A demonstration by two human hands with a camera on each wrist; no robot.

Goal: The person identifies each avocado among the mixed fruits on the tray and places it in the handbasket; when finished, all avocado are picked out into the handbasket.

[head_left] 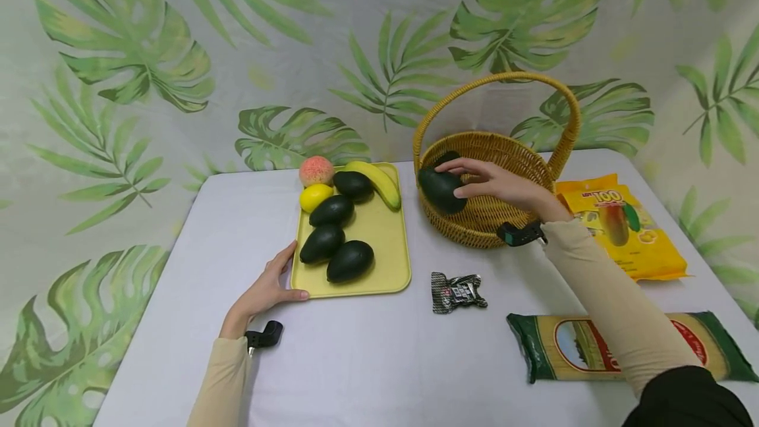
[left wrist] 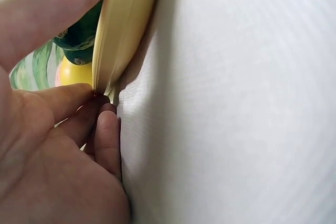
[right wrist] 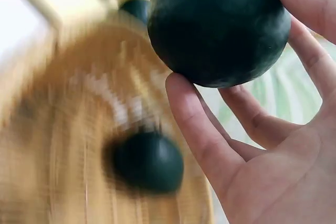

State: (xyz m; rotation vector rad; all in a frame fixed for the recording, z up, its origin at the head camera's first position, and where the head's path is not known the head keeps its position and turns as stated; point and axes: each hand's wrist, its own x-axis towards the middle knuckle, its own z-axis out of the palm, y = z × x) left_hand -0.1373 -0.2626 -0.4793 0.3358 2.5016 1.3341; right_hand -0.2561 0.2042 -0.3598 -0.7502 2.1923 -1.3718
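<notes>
My right hand (head_left: 489, 183) holds a dark green avocado (head_left: 441, 190) over the left side of a wicker basket (head_left: 474, 236). Thumb and fingertips grip its sides in the right wrist view. A second avocado (right wrist: 149, 161) lies inside the basket, partly hidden behind the held one in the head view. My left hand (head_left: 268, 292) holds the near left corner of a yellow tray (head_left: 388, 262), thumb along the front edge and fingers against the left side. Several avocados (head_left: 351, 261), a banana (head_left: 379, 183), a lemon (head_left: 315, 197) and a peach (head_left: 316, 170) are on the tray.
A small black-and-silver wrapped packet (head_left: 458, 292) lies in front of the basket. At the right are a yellow snack bag (head_left: 637, 236) and a long pasta pack (head_left: 569, 348), partly under the right forearm. The basket's tall handle (head_left: 504, 76) arches above the right hand.
</notes>
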